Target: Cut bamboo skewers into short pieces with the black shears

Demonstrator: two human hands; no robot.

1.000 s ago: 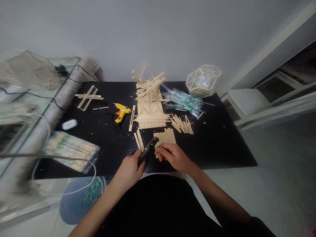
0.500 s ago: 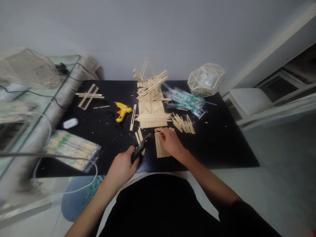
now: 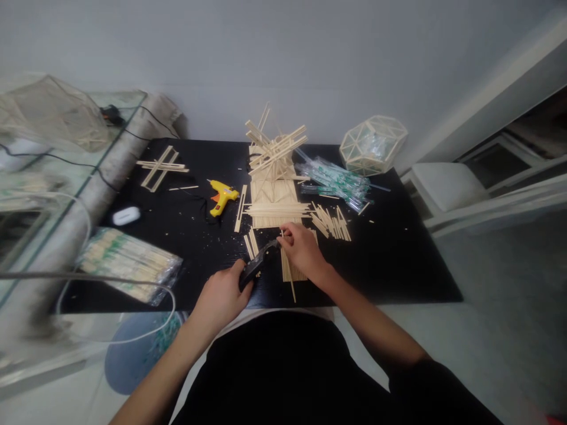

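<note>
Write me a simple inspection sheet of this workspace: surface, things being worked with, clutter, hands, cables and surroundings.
Surface: black table, dotted with pale bits.
Job's things: black hand tool, thin stick, side-by-side sticks beneath the right hand, crossed-stick structure at the far side.
Clutter: yellow glue gun, plastic wrappers, short sticks, packaged sticks, small white case.
Hands: left hand grips the tool; right hand pinches the stick near the tool's head; whether tool and stick touch is unclear.
Cables: white cable loops across the left foreground; black cord at far left.
Surroundings: grey wall behind, white seat right, bluish bin below left, holding green scraps.
</note>
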